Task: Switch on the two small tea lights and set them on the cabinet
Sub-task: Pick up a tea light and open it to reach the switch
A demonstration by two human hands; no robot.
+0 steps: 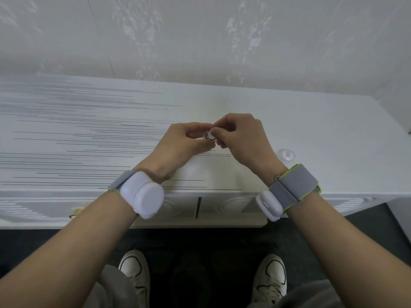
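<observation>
A small white tea light is held between both hands above the white cabinet top. My left hand pinches it from the left, and my right hand has its thumb and fingers on its right end. Most of that tea light is hidden by the fingers. A second small tea light stands upright on the cabinet top, to the right of my right wrist. I cannot tell whether either light is lit.
The cabinet stands against a patterned pale wall; its right end is close by. Cabinet doors face me below the top's front edge. Dark floor and my two white shoes are below.
</observation>
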